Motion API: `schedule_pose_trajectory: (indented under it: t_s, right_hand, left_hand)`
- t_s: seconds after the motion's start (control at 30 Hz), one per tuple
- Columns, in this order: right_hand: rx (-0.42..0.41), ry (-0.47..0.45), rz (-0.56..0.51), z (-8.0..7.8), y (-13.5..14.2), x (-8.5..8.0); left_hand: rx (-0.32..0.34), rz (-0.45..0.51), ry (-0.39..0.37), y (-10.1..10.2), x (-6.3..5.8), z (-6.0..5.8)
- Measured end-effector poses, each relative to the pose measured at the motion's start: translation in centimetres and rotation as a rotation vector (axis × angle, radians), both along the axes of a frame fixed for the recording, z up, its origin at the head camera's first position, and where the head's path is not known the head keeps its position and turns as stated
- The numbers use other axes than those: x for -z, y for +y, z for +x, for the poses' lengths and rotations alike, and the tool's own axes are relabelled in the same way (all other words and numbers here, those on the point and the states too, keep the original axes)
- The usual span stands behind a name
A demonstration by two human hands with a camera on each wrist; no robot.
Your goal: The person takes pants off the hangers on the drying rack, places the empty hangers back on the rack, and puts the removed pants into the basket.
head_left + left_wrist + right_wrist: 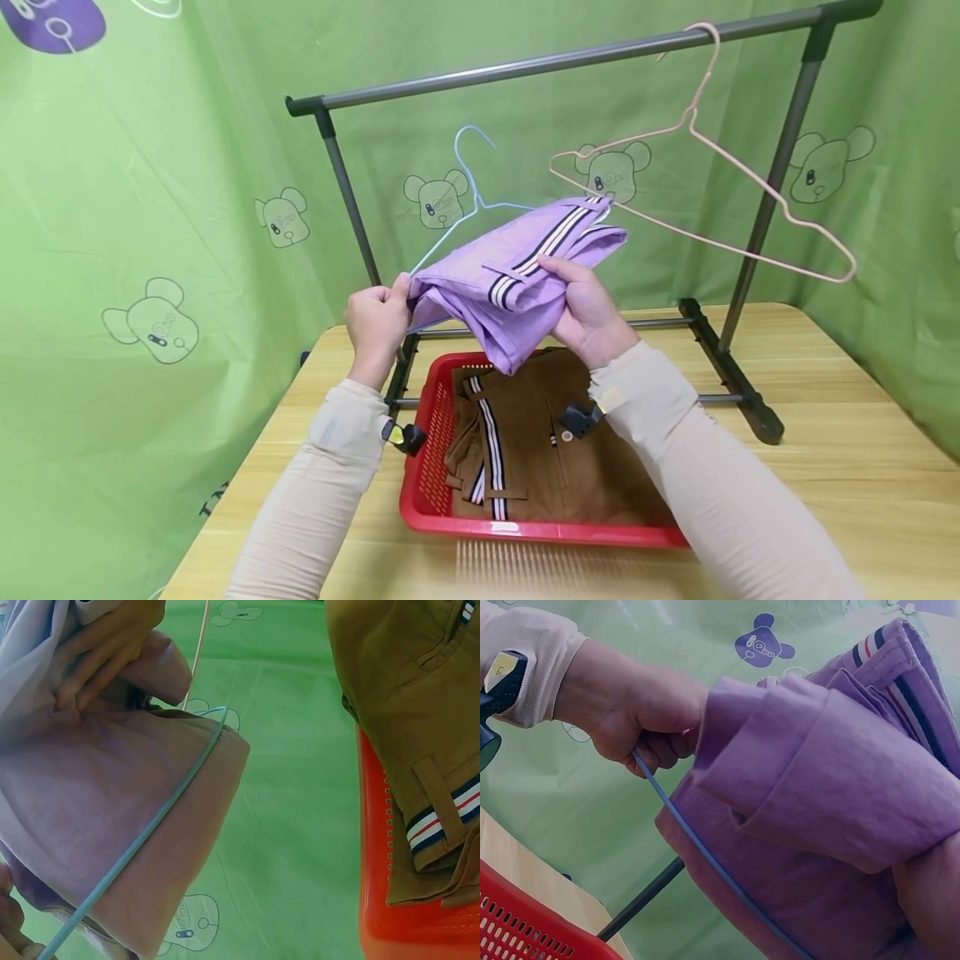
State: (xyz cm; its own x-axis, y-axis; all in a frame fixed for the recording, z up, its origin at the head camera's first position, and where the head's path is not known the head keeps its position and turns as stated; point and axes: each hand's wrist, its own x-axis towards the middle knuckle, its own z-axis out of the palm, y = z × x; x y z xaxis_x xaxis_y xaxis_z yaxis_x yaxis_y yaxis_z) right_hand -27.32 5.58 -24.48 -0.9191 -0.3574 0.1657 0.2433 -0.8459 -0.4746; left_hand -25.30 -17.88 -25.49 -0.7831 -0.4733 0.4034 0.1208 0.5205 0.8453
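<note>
In the head view, purple trousers (480, 262) with a striped waistband hang bunched over a light-blue wire hanger (467, 179), whose hook points up. My left hand (378, 323) grips the hanger's left corner by the cloth, and the right wrist view shows its fingers curled round the blue wire (697, 844). My right hand (588, 310) holds the folded cloth at the waistband, thumb on top and fingers under it. The hanger's lower bar crosses the fabric (97, 787) in the left wrist view. Part of the hanger is hidden behind the trousers.
Below my hands, a red basket (423, 492) holds folded brown trousers (540, 433) with a striped waistband. Behind stands a grey metal rack (517, 68), with a pink hanger (750, 171) hooked on its rail at the right. Basket and rack stand on a wooden table (840, 467).
</note>
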Motion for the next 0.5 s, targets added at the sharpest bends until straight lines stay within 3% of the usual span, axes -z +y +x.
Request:
schedule_pose_trajectory:
  t_s: [0.5]
  right_hand:
    - [-0.010, 0.019, -0.015, 0.47, 0.45, -0.48]
  left_hand:
    - [0.000, 0.017, -0.008, -0.33, 0.35, -0.42]
